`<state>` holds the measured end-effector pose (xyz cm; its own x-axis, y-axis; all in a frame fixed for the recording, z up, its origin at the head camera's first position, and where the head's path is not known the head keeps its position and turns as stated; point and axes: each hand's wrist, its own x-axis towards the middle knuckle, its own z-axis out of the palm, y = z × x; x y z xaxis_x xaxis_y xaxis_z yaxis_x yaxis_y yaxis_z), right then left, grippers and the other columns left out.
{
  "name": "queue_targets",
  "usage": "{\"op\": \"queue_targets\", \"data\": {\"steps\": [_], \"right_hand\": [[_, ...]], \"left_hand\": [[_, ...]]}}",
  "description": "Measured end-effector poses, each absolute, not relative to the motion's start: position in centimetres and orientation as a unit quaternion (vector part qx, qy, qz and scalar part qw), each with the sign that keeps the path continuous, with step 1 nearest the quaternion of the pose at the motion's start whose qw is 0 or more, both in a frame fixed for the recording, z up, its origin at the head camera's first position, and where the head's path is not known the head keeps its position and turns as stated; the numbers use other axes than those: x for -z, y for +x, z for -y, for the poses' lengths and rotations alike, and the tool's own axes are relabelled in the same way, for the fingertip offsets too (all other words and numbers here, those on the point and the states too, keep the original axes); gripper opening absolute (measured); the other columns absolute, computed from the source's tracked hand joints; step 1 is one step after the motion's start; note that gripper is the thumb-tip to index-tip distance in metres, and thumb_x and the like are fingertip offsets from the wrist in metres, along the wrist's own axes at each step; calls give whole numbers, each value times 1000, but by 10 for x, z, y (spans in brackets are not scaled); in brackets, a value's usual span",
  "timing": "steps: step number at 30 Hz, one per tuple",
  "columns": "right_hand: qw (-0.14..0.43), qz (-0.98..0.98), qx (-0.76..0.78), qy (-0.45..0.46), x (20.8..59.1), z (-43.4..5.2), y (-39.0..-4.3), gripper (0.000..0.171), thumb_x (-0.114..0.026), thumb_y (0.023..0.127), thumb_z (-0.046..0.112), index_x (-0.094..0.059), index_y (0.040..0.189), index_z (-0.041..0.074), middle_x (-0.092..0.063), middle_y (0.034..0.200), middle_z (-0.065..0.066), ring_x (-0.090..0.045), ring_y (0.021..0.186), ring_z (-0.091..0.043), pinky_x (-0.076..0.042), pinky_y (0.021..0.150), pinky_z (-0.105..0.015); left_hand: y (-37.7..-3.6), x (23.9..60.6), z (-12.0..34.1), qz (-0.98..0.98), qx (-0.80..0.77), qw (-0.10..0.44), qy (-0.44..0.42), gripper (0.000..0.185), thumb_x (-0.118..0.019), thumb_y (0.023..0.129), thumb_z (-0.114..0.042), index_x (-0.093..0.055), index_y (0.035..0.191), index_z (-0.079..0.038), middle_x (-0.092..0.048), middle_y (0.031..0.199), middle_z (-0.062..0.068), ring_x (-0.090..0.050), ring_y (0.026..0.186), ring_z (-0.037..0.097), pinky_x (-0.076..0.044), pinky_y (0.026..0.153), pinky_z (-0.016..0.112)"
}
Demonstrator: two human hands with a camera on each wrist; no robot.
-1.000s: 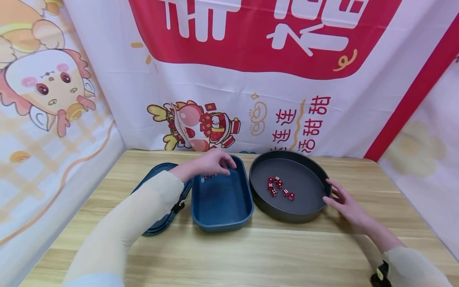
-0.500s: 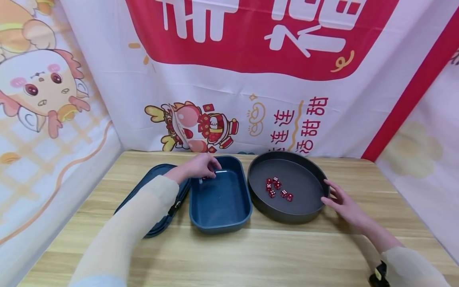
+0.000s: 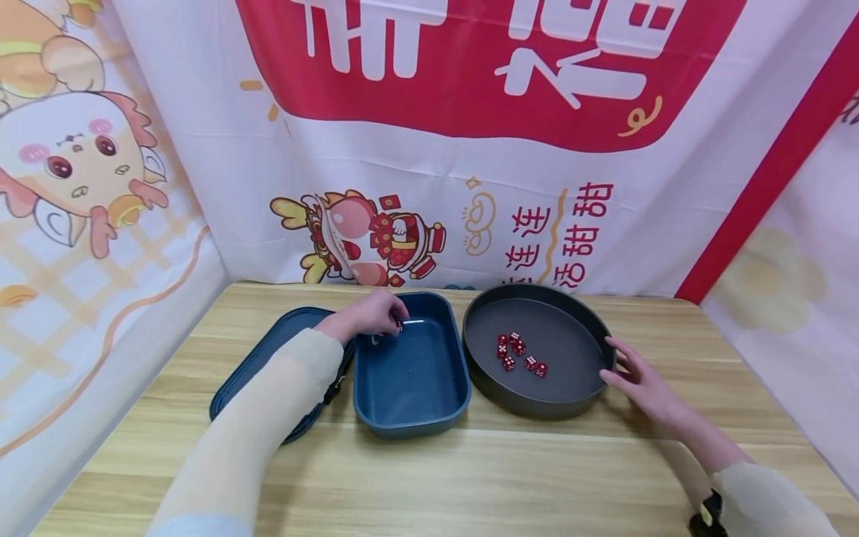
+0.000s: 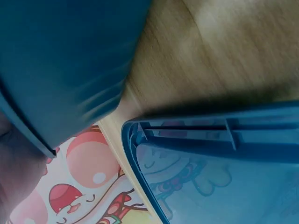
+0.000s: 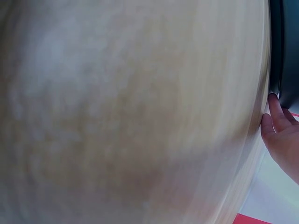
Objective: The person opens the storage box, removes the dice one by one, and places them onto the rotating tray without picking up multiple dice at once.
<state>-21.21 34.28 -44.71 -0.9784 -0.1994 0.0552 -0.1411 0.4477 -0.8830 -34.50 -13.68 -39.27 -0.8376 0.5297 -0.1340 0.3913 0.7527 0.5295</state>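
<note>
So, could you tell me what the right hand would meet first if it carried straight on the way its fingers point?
Most likely the round pan: the right hand lies flat on the table, fingertips already at the rim, probably touching.

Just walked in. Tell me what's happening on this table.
A person sits at a wooden table with a blue rectangular box and a round dark tray side by side. The left hand reaches into the far corner of the box and pinches a red die. The right hand rests open against the tray's right rim. Six red dice lie clustered in the tray. The blue lid lies left of the box, under the left forearm.
</note>
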Motion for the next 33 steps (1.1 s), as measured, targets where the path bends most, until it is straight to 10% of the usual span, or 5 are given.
{"op": "queue_targets", "data": {"steps": [9,33], "right_hand": [[35,-862,498,-88,446,-341,-211,67,-58,99,18,-19,151,3,-18,151,-35,-28,131,-57,-41,94,-22],[25,-851,515,-98,447,-343,-211,66,-58,99,15,-19,151,1,-18,150,-37,-28,130,-58,-37,84,-8]], "left_hand": [[-346,399,130,-935,-213,146,243,24,-74,84,-1,-71,108,-4,-67,97,6,-61,86,20,-52,83,36],[-344,398,123,-937,-195,145,250,12,-74,85,-2,-74,95,-7,-67,82,0,-60,75,16,-53,73,31]]}}
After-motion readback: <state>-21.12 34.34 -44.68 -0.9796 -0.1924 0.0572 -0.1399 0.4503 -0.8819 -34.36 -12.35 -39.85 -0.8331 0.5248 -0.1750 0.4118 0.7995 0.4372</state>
